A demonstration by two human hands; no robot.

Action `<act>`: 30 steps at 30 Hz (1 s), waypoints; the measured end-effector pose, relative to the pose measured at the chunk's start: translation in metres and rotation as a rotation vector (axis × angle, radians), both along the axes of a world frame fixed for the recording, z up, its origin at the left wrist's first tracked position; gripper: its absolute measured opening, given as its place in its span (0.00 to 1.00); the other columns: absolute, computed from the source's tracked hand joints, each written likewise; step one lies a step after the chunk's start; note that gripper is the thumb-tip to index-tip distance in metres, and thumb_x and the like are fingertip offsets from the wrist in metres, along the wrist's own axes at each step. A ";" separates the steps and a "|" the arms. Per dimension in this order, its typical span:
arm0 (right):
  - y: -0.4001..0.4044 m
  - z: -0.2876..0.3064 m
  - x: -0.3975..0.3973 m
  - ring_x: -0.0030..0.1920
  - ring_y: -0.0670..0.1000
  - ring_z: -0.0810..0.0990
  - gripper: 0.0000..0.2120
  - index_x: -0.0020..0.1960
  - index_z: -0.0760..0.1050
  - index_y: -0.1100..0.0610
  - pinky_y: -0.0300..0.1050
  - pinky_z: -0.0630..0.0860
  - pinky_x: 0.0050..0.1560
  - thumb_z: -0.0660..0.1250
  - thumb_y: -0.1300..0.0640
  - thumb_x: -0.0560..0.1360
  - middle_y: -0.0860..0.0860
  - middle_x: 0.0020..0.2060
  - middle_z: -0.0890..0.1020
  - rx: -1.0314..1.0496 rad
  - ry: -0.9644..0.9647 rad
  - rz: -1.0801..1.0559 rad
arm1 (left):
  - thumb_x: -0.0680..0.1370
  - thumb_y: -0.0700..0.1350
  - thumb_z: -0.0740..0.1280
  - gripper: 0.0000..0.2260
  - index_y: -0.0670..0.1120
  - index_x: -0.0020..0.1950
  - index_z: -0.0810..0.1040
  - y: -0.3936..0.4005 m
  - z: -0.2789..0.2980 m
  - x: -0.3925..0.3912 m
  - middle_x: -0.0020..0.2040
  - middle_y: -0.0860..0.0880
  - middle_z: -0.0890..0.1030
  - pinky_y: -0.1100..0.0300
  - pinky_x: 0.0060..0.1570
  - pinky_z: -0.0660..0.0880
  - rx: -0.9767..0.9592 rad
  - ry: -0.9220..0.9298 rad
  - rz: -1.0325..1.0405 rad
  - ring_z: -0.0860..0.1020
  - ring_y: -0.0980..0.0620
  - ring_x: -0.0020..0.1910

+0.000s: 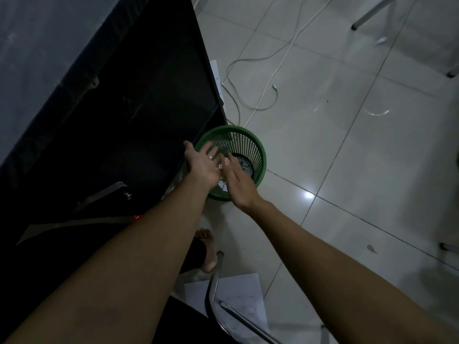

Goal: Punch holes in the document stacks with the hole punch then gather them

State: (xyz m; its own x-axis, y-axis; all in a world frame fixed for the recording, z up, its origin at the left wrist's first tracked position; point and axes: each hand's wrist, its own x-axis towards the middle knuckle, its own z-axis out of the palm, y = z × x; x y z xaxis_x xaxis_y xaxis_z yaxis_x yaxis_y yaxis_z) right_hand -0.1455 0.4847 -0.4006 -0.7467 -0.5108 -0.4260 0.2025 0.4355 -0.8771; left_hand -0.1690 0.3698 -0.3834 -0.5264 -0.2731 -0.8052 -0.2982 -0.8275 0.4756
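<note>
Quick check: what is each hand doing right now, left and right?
Left hand: open, palm up over the green basket, small white paper bits on it.
Right hand: open, fingers straight, holding nothing.

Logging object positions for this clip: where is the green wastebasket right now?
In the head view, the green wastebasket stands on the tiled floor at centre frame, beside the dark table's corner, under both hands.

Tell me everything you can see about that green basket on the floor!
The green basket is a round plastic bin with mesh walls full of little holes and a solid rim. It stands upright on the pale tiled floor, beside the corner of the dark table. Small white paper bits lie at its bottom. The left hand and right hand hover open above it; whether they touch it cannot be told.
</note>
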 end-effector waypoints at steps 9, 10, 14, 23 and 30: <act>-0.010 0.007 0.006 0.79 0.47 0.49 0.26 0.80 0.55 0.52 0.47 0.47 0.78 0.42 0.44 0.85 0.50 0.79 0.56 -0.066 0.039 0.051 | 0.78 0.70 0.41 0.38 0.45 0.78 0.61 -0.003 0.003 -0.001 0.77 0.40 0.62 0.40 0.71 0.58 0.015 0.023 -0.074 0.60 0.38 0.76; -0.011 0.007 0.002 0.79 0.48 0.48 0.27 0.80 0.54 0.53 0.49 0.45 0.79 0.41 0.43 0.84 0.51 0.79 0.54 -0.019 -0.022 0.029 | 0.78 0.70 0.42 0.38 0.46 0.78 0.60 -0.003 0.004 0.000 0.77 0.40 0.61 0.40 0.71 0.58 0.035 0.037 -0.064 0.59 0.37 0.76; -0.012 0.013 -0.003 0.79 0.46 0.47 0.26 0.80 0.54 0.53 0.48 0.45 0.78 0.43 0.44 0.85 0.50 0.80 0.54 -0.051 0.150 0.019 | 0.78 0.70 0.44 0.38 0.45 0.78 0.61 -0.006 0.005 0.003 0.75 0.39 0.65 0.41 0.70 0.62 0.056 0.055 -0.034 0.67 0.38 0.72; -0.014 0.004 0.000 0.79 0.49 0.43 0.27 0.80 0.52 0.52 0.57 0.46 0.78 0.42 0.43 0.84 0.51 0.80 0.49 0.038 0.039 0.042 | 0.77 0.71 0.44 0.38 0.46 0.78 0.60 -0.011 0.007 0.006 0.77 0.40 0.61 0.38 0.72 0.58 0.062 0.067 -0.086 0.62 0.36 0.74; -0.025 0.002 0.000 0.79 0.49 0.39 0.27 0.81 0.45 0.47 0.58 0.40 0.77 0.40 0.42 0.84 0.48 0.80 0.46 -0.049 0.137 0.134 | 0.78 0.70 0.43 0.38 0.46 0.78 0.63 -0.006 0.014 0.001 0.76 0.40 0.63 0.42 0.72 0.57 0.025 -0.003 -0.149 0.63 0.39 0.75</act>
